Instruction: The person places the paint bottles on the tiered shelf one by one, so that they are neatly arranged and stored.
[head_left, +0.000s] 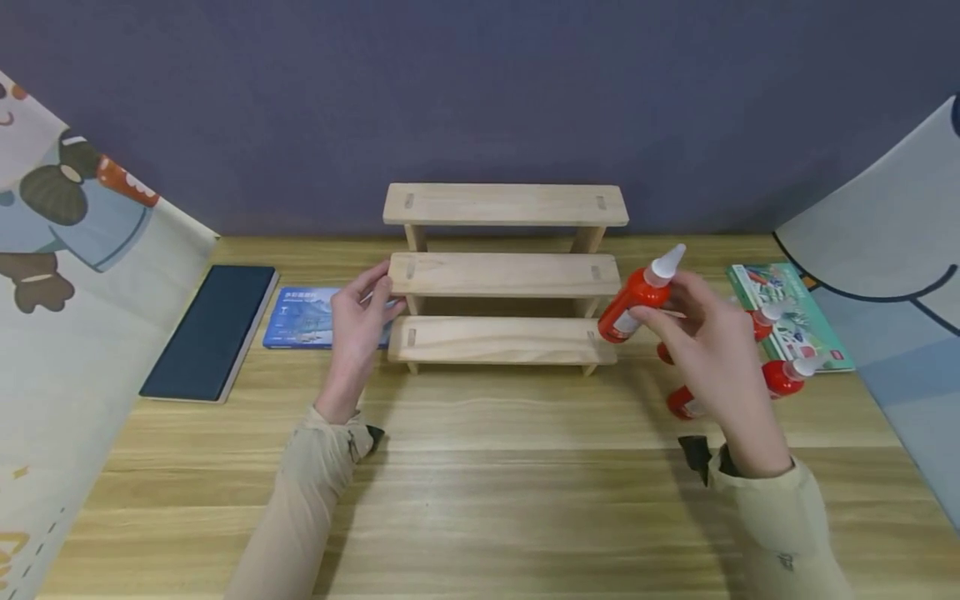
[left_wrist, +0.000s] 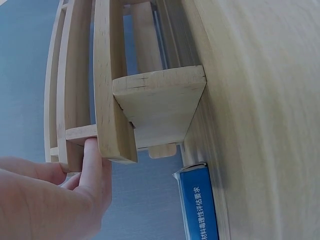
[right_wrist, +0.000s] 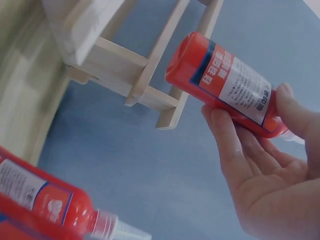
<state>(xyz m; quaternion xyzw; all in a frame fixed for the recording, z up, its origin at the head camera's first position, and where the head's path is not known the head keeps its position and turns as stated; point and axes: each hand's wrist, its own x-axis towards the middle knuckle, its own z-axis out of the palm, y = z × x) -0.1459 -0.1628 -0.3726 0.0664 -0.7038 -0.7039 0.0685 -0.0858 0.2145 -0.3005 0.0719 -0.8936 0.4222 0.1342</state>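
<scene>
A three-tier wooden step shelf (head_left: 502, 275) stands on the table against the dark blue backdrop. My left hand (head_left: 358, 321) pinches the left end of its middle board, with the thumb and fingers (left_wrist: 92, 165) at the edge in the left wrist view. In my right hand (head_left: 708, 350) is a red squeeze bottle (head_left: 636, 304) with a white pointed nozzle, tilted and held in the air near the shelf's right end. The label of that bottle (right_wrist: 227, 85) faces the right wrist camera. More red bottles (head_left: 783, 379) lie on the table behind my right hand, which partly hides them.
A dark notebook (head_left: 210, 333) lies at the left, and a blue box (head_left: 300, 318) sits beside the shelf, partly behind my left hand. At the right is a green illustrated book or box (head_left: 795, 312). Patterned cloth panels (head_left: 892, 225) border both sides.
</scene>
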